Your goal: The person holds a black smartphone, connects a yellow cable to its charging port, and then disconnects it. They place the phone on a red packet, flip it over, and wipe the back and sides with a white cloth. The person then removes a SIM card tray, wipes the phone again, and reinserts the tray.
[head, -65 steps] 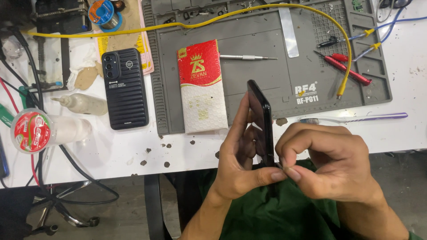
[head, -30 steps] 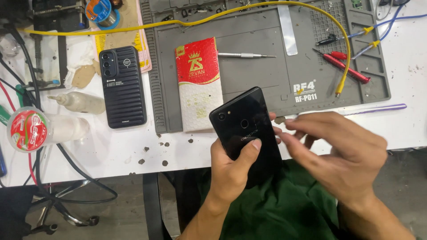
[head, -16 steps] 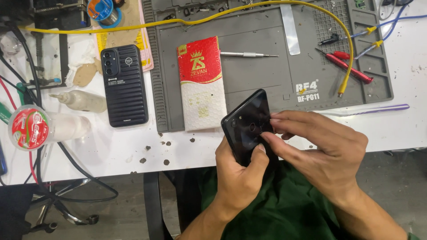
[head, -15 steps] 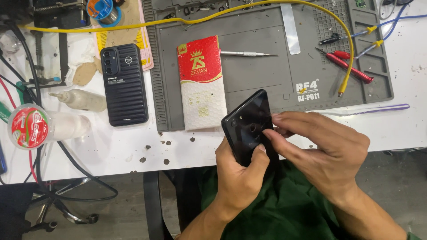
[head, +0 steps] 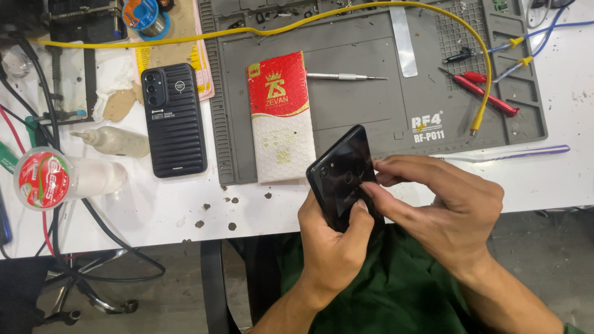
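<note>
Far left of the white bench (head: 154,210): a round tub w/ red printed lid (head: 42,179) lies on its side; contents not visible. Just right of it, a small squeeze bottle (head: 111,141) w/ pale fluid, also lying flat, nozzle pointing left. Next, a ribbed black phone (head: 173,120) rests back-up, camera end away from the person. A solder spool (head: 143,13) sits at the top edge.

Centre: grey repair mat (head: 359,105) w/ moulded tray pockets along its top and right rim; the pockets hold small screws/parts, too small to ID. On the mat: a red-and-white flat packet (head: 281,117), a thin metal screwdriver (head: 346,77), a yellow cable (head: 371,12) looping over the top.

Change vs. approx. 2 s ago: the black smartphone (head: 341,179) was held edge-on to the camera; it is now turned back-face up, rear cover and camera cluster showing. Judgement: rear cover is now presented for inspection or pressing.

Grip state: left hand (head: 334,238) cups the phone from below, thumb across the lower back, closed firmly on it. Right hand (head: 445,207) lies over the phone's right edge, fingertips pressing the back; contact, not a full wrap. The phone is held off the bench, over its front edge, above the person's lap.

Right: red-handled tweezers/probes (head: 479,93) on the mat; a purple strip (head: 513,153) on the bench.
</note>
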